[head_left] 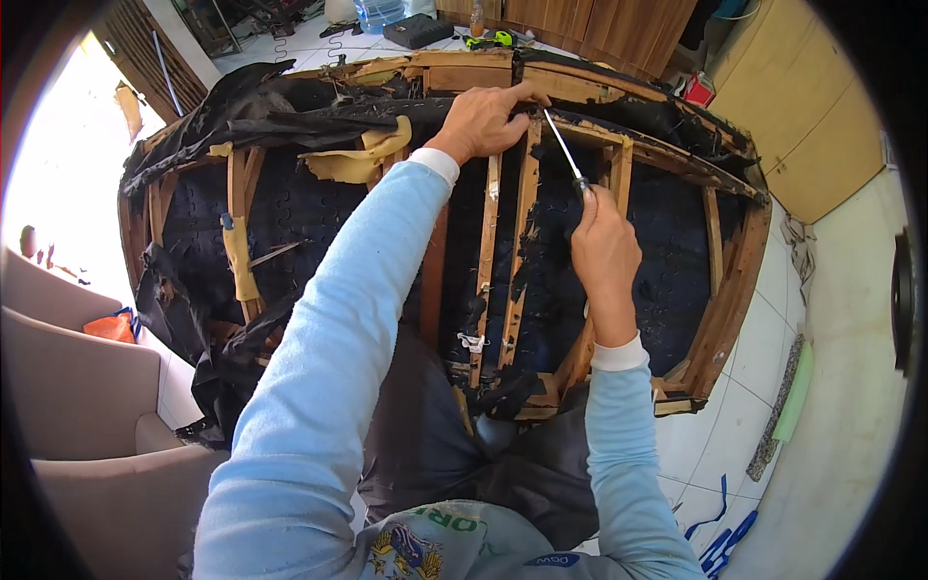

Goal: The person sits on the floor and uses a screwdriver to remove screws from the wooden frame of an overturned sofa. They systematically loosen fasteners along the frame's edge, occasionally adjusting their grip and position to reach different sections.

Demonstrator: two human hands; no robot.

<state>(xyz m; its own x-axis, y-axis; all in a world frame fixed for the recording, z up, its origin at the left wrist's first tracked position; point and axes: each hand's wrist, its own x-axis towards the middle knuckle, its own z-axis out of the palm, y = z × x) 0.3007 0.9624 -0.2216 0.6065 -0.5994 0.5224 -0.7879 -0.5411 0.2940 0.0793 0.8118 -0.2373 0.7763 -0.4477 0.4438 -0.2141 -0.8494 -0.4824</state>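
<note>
My right hand (606,253) is closed around the dark handle of a screwdriver (563,145). Its bright shaft slants up and left, the tip against the top rail of a wooden sofa frame (530,179). Close to that tip lies my left hand (486,121), on the rail and its torn black fabric (353,118). The index finger points toward the tip and the thumb is apart from it; the other fingers are partly hidden. A yellow foam scrap (358,162) hangs just left of my left hand.
Beige armchairs (87,396) stand at the left. Beyond the frame are a black case (419,31), a water jug (379,14) and wooden cabinets (580,29). Blue-handled tools (730,541) lie on white tiles at lower right. Loose fabric (184,309) droops over the frame's left side.
</note>
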